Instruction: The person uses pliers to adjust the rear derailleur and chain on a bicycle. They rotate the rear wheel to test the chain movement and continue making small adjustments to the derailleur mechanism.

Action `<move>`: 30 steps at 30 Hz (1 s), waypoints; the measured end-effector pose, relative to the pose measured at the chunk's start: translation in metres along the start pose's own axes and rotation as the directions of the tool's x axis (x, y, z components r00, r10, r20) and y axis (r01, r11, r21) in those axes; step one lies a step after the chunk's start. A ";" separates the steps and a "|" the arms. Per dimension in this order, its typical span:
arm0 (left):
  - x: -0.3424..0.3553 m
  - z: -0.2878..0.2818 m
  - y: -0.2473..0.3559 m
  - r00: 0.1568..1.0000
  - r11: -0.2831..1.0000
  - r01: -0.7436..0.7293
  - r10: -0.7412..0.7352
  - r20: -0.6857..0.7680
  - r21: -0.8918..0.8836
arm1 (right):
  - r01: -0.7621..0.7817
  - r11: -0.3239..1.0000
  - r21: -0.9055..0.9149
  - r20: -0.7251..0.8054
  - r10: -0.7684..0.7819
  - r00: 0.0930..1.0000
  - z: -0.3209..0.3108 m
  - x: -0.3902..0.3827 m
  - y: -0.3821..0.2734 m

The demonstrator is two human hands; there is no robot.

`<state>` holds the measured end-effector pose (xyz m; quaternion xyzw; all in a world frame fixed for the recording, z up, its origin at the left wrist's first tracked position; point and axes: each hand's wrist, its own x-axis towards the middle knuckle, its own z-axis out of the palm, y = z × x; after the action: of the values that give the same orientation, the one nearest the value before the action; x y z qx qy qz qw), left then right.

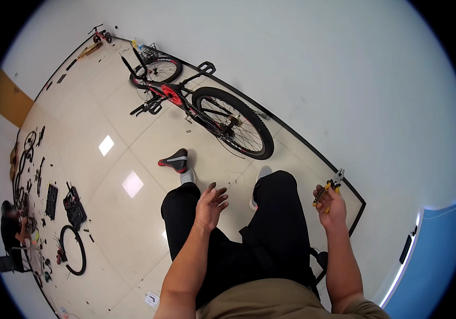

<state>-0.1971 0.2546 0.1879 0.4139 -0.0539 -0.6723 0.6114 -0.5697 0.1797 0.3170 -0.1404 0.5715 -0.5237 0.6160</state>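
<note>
Over my right thigh, my right hand (331, 208) is closed around a pair of pliers (336, 183) with yellow and black handles. The metal jaws point up and away from the palm. My left hand (211, 206) hovers by my left knee with its fingers apart and nothing in it. A black bicycle saddle (174, 160) with red edging rests by my left foot. Beyond my feet is a black and red bicycle (172, 95) along the wall, its near wheel (234, 123) toward me. Neither hand touches it.
At the left, a person in dark clothes (12, 228) sits among scattered bike parts. Closer lie a loose tyre (82, 255) and a dark open tool case (73, 206). A white wall (355, 106) runs along the right. A small red bike (99, 36) stands in the far corner.
</note>
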 end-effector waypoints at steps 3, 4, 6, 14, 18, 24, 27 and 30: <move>0.002 -0.003 -0.001 1.000 1.000 0.006 -0.006 0.007 0.007 | -0.004 1.000 -0.001 0.015 0.004 1.000 -0.007 0.009 0.003; 0.003 -0.004 -0.001 1.000 1.000 0.006 -0.007 0.010 0.014 | -0.017 1.000 0.000 0.022 0.017 1.000 -0.007 0.010 0.002; 0.006 -0.005 -0.002 1.000 0.999 0.008 -0.009 0.019 0.031 | -0.044 0.999 -0.004 0.022 0.044 0.999 -0.009 0.014 0.002; 0.009 -0.007 -0.009 0.999 0.992 0.041 -0.044 0.024 0.121 | -0.117 0.993 -0.016 -0.013 0.117 0.993 0.000 0.014 0.003; 0.011 -0.004 -0.011 0.998 0.990 0.050 -0.052 0.019 0.130 | -0.106 0.994 -0.021 -0.010 0.106 0.994 -0.008 0.021 0.002; 0.011 -0.006 -0.012 0.998 0.990 0.060 -0.063 0.025 0.129 | -0.088 0.996 -0.035 -0.068 0.085 0.994 -0.006 0.020 -0.002; 0.009 -0.004 -0.012 0.998 0.990 0.055 -0.059 0.026 0.129 | -0.081 0.994 -0.080 -0.072 0.075 0.995 -0.007 0.021 -0.002; 0.007 -0.004 -0.012 0.998 0.991 0.047 -0.051 0.028 0.125 | -0.070 0.991 -0.111 -0.048 0.065 0.997 -0.006 0.021 -0.001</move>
<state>-0.2032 0.2528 0.1751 0.4420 -0.0950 -0.6887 0.5669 -0.5798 0.1651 0.3045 -0.1438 0.6183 -0.4724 0.6115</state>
